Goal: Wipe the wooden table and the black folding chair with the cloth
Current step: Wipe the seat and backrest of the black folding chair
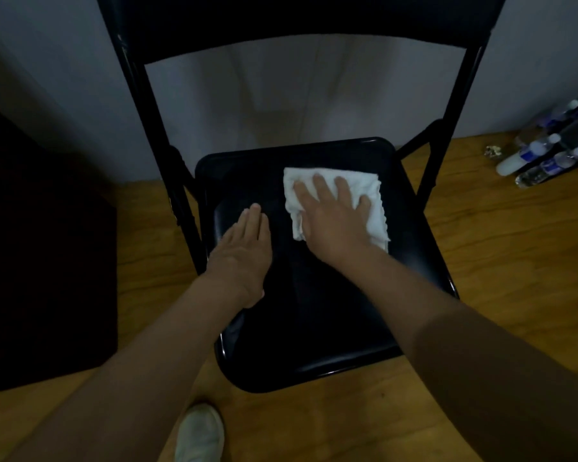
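Observation:
The black folding chair stands in front of me, its seat facing up and its backrest at the top of the view. A folded white cloth lies on the far right part of the seat. My right hand presses flat on the cloth with fingers spread, covering its middle. My left hand lies flat on the left side of the seat, fingers together, holding nothing. The wooden table is not clearly in view.
The chair stands on a wooden floor near a pale wall. Several plastic water bottles lie on the floor at the right. A dark piece of furniture fills the left side. A white shoe shows at the bottom.

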### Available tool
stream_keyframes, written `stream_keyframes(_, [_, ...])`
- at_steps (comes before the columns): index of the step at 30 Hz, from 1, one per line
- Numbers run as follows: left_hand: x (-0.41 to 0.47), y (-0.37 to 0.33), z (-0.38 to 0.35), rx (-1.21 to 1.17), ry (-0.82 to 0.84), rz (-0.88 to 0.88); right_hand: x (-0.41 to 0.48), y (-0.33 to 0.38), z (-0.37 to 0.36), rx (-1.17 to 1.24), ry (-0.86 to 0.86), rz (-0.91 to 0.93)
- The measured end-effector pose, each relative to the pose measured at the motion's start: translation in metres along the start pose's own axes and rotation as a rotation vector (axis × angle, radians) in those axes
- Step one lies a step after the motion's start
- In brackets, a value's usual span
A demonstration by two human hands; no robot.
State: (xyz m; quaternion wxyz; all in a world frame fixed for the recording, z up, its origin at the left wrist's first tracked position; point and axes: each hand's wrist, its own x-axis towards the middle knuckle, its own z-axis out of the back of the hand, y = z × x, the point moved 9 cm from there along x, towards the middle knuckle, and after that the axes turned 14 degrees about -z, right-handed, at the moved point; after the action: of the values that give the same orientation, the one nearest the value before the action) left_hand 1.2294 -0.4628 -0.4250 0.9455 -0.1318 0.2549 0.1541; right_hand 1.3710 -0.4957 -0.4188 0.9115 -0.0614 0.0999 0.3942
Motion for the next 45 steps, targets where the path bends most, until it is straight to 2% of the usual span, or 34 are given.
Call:
stream_keyframes(5, [0.012,-0.008,0.028,0.113,0.139,0.069,-0.121,-0.052,-0.02,-0.047,0.024,0.062])
stream_keyframes(10, [0.039,-0.029,0.05,0.198,0.147,0.089,-0.189,-0.1,-0.031,-0.138,0.022,0.08])
stream_keyframes(12, [0.044,-0.029,0.041,0.174,0.158,0.085,-0.186,-0.109,-0.028,-0.131,-0.012,0.077])
stream_keyframes(17, [0.042,-0.021,0.03,0.106,0.109,0.017,-0.118,-0.113,-0.021,-0.147,0.055,-0.032])
stream_keyframes(24, [0.046,-0.021,0.029,0.099,0.094,0.009,0.009,-0.078,0.004,-0.247,0.016,0.045])
stream_keyframes(29, [0.051,-0.021,0.026,0.121,0.114,0.043,0.084,-0.07,0.022,-0.123,0.001,-0.013])
stream_keyframes(34, [0.055,-0.021,0.028,0.105,0.106,0.059,0.135,-0.076,0.032,-0.061,0.102,-0.049])
stream_keyframes(39, [0.051,-0.022,0.033,0.085,0.145,0.031,0.1,-0.086,0.029,-0.026,-0.013,0.036])
stream_keyframes(43, [0.048,-0.023,0.042,0.022,0.206,0.038,0.018,-0.102,0.018,-0.032,-0.079,0.067])
stream_keyframes(45, [0.051,-0.031,0.048,0.066,0.193,0.065,-0.032,-0.11,0.009,-0.025,-0.105,0.079])
